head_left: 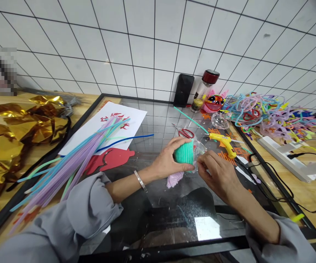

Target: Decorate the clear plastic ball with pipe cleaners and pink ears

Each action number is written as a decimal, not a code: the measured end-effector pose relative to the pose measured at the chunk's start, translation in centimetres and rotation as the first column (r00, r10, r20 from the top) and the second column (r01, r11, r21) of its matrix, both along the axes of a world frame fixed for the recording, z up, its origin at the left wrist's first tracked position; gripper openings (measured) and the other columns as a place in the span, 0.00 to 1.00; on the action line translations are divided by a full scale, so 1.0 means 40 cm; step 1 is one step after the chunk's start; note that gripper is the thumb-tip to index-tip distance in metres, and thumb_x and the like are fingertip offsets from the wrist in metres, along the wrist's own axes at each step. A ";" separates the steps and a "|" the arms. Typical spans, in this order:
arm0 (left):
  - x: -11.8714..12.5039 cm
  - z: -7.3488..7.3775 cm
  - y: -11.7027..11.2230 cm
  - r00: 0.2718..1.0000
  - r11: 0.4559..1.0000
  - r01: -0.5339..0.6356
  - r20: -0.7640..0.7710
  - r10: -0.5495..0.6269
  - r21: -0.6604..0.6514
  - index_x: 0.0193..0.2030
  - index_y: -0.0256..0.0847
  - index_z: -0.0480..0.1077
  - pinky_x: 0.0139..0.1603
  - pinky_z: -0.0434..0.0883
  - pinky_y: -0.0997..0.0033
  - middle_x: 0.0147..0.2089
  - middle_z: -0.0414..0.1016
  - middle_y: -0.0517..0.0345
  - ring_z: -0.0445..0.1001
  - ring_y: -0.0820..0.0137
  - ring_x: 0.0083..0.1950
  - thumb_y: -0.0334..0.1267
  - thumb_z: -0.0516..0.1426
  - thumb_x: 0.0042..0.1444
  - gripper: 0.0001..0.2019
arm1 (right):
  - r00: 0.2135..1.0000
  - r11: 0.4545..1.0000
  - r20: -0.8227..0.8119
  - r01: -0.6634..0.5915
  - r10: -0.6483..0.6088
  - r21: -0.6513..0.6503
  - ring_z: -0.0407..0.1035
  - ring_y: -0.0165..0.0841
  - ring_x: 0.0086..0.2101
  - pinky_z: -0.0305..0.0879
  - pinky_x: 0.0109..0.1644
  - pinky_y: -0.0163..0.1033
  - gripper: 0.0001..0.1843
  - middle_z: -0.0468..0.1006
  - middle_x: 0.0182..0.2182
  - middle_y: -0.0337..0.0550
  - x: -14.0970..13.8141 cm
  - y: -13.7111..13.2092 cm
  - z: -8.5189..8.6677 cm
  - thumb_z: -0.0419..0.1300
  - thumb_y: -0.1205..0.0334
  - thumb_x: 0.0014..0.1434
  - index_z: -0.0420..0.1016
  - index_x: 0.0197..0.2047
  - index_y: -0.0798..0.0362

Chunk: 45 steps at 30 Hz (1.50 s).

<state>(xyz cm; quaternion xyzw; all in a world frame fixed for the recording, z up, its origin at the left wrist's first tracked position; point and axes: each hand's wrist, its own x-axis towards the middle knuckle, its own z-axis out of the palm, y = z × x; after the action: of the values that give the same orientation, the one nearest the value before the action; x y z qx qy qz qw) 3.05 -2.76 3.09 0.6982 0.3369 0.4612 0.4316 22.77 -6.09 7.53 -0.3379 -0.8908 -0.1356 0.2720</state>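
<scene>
My left hand [165, 160] is wrapped round a green cylinder of coiled pipe cleaner [184, 152], held tilted above the glass tabletop. Clear plastic [199, 147] shows at the cylinder's right end. Close to that end, my right hand [217, 173] is closed in a pinch; what its fingers hold, if anything, is hidden. A lilac fuzzy piece [175, 179] shows just below the cylinder; whether it is joined to it I cannot tell. Behind the cylinder lie red-handled scissors [185, 133] and a green pipe cleaner [192, 119]. A yellow glue gun [224, 140] rests beyond my right hand.
Lilac and blue pipe cleaners [75, 164] lie across white paper [132, 116] and red cut paper [118, 159] on the left. Gold foil [1, 146] is farther left. A phone [184, 90] and bottle [202, 95] stand at the wall. A power strip [286, 157] and cables sit right.
</scene>
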 end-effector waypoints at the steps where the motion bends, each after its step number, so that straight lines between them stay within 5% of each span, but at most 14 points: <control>1: 0.000 0.001 -0.001 1.000 1.000 -0.003 -0.007 0.003 0.004 0.62 0.48 0.68 0.71 0.60 0.49 0.65 0.65 0.47 0.63 0.53 0.69 0.43 0.72 0.42 0.38 | 1.000 1.000 -0.002 0.001 -0.001 0.003 0.64 0.30 0.26 0.60 0.31 0.34 0.08 0.69 0.26 0.38 -0.002 -0.001 0.000 0.51 0.72 0.66 0.64 0.36 0.50; 32: 0.017 0.014 -0.019 0.998 0.998 -0.058 -0.030 0.058 0.008 0.59 0.44 0.67 0.71 0.60 0.51 0.64 0.65 0.47 0.64 0.54 0.67 0.42 0.68 0.47 0.31 | 0.971 0.969 -0.210 0.066 -0.117 -0.236 0.63 0.24 0.20 0.56 0.25 0.30 0.11 0.66 0.21 0.31 -0.019 -0.022 0.024 0.58 0.72 0.60 0.61 0.30 0.51; 45: 0.019 0.011 0.006 0.967 0.940 -0.070 0.208 0.145 -0.333 0.57 0.44 0.70 0.59 0.68 0.57 0.55 0.74 0.52 0.70 0.56 0.57 0.44 0.70 0.43 0.33 | 0.934 0.954 -0.332 0.027 -0.130 -0.298 0.63 0.27 0.22 0.58 0.25 0.33 0.08 0.68 0.22 0.33 -0.053 0.031 0.041 0.57 0.69 0.62 0.64 0.31 0.50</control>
<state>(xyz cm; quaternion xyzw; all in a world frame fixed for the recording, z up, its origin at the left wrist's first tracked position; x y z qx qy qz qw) 3.81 -2.50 3.51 0.5405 0.3935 0.5005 0.5500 20.64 -4.84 9.18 -0.4281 -0.8244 0.0469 0.3674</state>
